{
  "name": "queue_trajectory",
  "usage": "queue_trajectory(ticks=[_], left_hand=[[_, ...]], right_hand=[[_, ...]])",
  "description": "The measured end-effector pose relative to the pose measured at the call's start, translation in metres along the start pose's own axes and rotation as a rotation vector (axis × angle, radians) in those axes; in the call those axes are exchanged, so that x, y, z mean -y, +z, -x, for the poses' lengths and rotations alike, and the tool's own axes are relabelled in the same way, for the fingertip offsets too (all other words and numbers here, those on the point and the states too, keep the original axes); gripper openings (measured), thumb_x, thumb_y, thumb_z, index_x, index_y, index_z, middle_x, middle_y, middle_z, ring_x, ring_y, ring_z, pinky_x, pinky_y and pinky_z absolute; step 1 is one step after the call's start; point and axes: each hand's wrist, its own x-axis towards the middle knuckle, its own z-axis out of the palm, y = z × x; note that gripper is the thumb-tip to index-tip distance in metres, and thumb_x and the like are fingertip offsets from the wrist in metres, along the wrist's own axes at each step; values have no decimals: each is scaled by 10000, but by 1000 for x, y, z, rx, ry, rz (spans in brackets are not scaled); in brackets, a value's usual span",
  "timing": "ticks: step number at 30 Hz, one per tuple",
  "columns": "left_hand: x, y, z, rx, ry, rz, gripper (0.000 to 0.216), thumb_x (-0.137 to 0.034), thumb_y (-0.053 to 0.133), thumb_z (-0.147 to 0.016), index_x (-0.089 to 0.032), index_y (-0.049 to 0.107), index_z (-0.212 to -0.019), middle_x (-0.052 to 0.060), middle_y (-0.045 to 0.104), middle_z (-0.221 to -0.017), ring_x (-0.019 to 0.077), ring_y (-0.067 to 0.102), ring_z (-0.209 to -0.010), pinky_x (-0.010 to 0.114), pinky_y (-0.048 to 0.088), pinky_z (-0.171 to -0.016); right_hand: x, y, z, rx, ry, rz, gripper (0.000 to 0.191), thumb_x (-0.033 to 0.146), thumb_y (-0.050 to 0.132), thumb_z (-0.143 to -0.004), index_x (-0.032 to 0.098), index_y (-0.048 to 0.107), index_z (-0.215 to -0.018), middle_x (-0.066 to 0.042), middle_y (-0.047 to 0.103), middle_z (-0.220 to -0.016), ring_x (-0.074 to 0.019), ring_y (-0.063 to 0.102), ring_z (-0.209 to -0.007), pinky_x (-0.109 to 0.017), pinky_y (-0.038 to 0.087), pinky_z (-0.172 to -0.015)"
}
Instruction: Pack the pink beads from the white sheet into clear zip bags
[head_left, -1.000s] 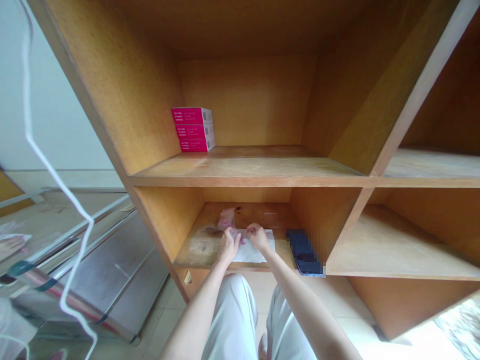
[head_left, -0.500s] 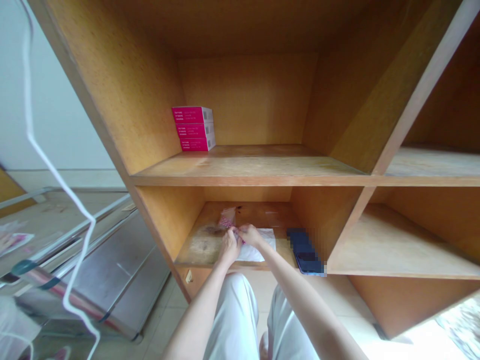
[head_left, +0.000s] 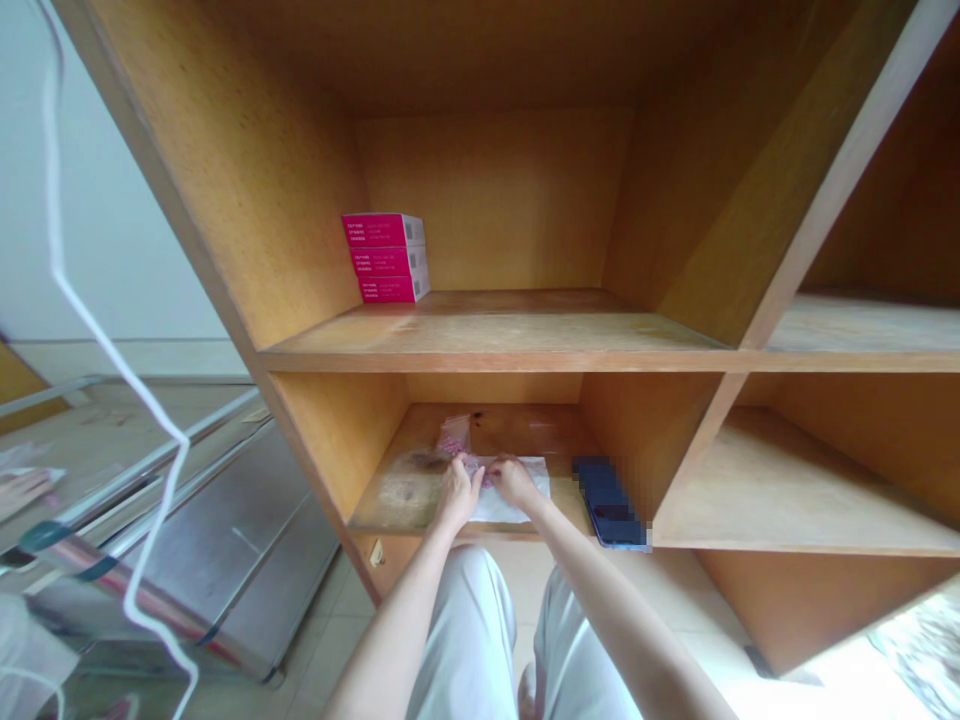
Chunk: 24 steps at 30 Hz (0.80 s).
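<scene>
On the lower shelf, my left hand (head_left: 457,492) is closed at a small clear plastic bag (head_left: 471,463) with pinkish contents. My right hand (head_left: 514,483) sits just to the right, its fingers bent together over small pink bits. What its fingertips hold is too small to make out. Beneath both hands lies a white sheet (head_left: 531,508). Just behind my left hand is another clear packet (head_left: 454,436) with small pink pieces in it.
A dark blue phone-like object (head_left: 615,510), partly pixelated, lies at the shelf's right front edge. Three stacked pink boxes (head_left: 386,258) stand on the upper shelf (head_left: 517,330). At left are a metal-framed cart (head_left: 217,530), a hanging white cable (head_left: 112,345) and another person's hand (head_left: 22,492).
My hands have drawn slightly apart, the right one shifting to the right, and pink bits show between them. The other person's hand at far left has moved a little.
</scene>
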Motion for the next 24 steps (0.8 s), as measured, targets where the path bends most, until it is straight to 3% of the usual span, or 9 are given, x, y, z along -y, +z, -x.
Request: queue_trajectory(ticks=[5,14,19,24], left_hand=[[0,0,1,-7,3,4,403,-393,381,-837,-107,354,-1119,157,540,-1006,234,543,-982,389,454,-813],[-3,-4,0,-1,12,22,388,-390,385,-836,-120,352,-1113,150,545,-998,229,553,-965,390,458,-808],[-2,-3,0,1,-5,21,396,-393,388,-835,-116,352,-1115,150,547,-994,231,549,-971,380,458,-802],[-1,-2,1,10,-1,16,390,-396,374,-840,-118,353,-1112,147,553,-986,229,555,-956,378,463,-785]], right_hand=[[0,-2,0,20,5,-9,222,109,462,-737,155,672,-684,-76,651,-764,-164,570,-783,-223,384,-737],[-4,3,-1,-99,28,-135,231,78,478,-726,159,650,-857,-80,642,-870,-176,560,-840,-232,396,-743],[-1,3,-2,-46,-17,-87,204,114,483,-746,175,671,-697,-63,635,-767,-170,558,-790,-228,391,-739],[0,3,-3,-56,-39,-51,193,113,494,-735,166,670,-676,-70,625,-750,-171,556,-765,-231,392,-717]])
